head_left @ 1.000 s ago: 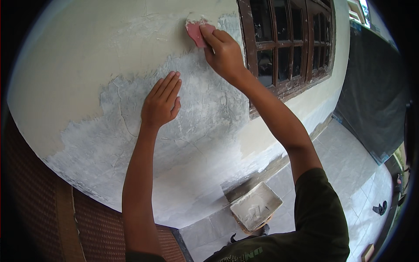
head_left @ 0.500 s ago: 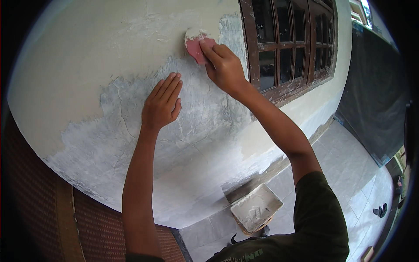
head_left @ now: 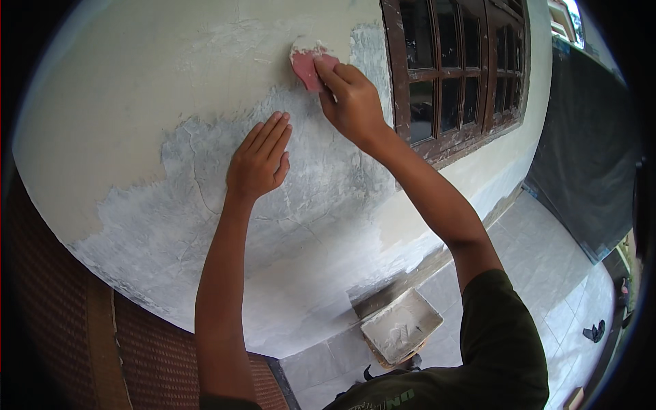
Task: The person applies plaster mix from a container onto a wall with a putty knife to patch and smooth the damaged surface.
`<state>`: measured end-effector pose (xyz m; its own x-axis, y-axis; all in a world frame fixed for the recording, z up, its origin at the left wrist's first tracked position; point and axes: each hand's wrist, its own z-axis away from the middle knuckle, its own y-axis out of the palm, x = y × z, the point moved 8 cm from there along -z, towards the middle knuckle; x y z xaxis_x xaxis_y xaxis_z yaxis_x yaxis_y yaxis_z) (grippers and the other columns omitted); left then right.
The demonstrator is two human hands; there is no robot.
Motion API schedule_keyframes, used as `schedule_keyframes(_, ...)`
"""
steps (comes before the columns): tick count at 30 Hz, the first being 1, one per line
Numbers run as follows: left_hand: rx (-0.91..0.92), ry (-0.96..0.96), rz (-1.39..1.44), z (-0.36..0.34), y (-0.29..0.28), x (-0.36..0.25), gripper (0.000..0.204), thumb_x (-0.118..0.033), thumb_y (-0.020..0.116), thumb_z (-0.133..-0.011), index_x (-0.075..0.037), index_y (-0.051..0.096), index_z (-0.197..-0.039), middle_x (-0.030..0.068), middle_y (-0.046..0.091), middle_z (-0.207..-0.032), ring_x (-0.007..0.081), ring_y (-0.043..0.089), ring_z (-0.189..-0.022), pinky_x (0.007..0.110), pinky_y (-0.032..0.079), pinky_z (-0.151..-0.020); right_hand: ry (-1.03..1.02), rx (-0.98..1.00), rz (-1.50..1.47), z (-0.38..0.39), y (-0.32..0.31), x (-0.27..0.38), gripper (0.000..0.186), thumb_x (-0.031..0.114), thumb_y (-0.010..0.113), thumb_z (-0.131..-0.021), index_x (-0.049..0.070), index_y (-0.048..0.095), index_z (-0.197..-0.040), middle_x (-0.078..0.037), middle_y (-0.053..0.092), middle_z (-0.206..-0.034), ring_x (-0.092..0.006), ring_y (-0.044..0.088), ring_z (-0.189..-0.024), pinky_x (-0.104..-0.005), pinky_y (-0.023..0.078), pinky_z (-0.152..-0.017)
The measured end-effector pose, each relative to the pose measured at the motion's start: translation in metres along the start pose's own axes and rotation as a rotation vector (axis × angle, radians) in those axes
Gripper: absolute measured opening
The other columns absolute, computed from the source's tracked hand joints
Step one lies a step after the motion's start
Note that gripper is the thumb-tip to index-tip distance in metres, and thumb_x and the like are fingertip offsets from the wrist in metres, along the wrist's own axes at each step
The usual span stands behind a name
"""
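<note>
Off-white paste (head_left: 404, 324) coats the tray (head_left: 428, 303); right fingers (head_left: 333, 79) grip a pink spreader (head_left: 307, 71).

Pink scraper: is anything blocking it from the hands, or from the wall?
Nothing visible blocks it. The right hand grips the pink scraper directly, and only pale paste shows along its upper edge, at the wall. The left hand rests lower and to the left, apart from it.

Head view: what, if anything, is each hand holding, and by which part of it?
The right hand grips a pink scraper by its lower right side, as pictured; the left hand is open and holds nothing.
</note>
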<state>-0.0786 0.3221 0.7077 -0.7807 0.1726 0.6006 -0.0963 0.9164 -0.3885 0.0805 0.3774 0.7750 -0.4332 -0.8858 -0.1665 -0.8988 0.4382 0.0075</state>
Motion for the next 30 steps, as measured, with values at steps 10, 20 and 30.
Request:
schedule_keyframes(10,0.030,-0.029,0.040,0.013,0.011,0.010,0.044,-0.010,0.059,-0.087,0.001,0.062,-0.129,0.0132,0.056,-0.146,0.0274,0.048,-0.140,0.042,0.038,-0.116,-0.163,0.119,-0.001,0.050,0.029,0.037,0.046,-0.002,0.064,-0.078,-0.006,0.061,-0.124,-0.013,0.064,-0.094,-0.0302,0.066,-0.095,-0.0384,0.060,-0.064)
schedule_keyframes(20,-0.032,0.015,0.037,-0.002,0.003,-0.003,0.044,-0.011,0.060,-0.087,0.002,0.062,-0.129,0.0164,0.057,-0.143,0.0284,0.050,-0.138,0.043,0.038,-0.115,-0.038,0.014,0.149,-0.025,0.018,-0.019,0.042,-0.001,0.062,-0.078,-0.003,0.061,-0.120,-0.013,0.064,-0.092,-0.0324,0.065,-0.091,-0.0415,0.057,-0.064)
schedule_keyframes(30,-0.015,0.012,0.003,-0.002,0.002,-0.002,0.043,-0.016,0.057,-0.089,0.001,0.063,-0.128,0.0130,0.057,-0.144,0.0248,0.049,-0.139,0.040,0.036,-0.118,-0.037,-0.018,0.057,-0.013,-0.008,-0.016,0.043,0.000,0.068,-0.076,0.002,0.065,-0.119,-0.013,0.064,-0.087,-0.0317,0.065,-0.083,-0.0419,0.057,-0.066)
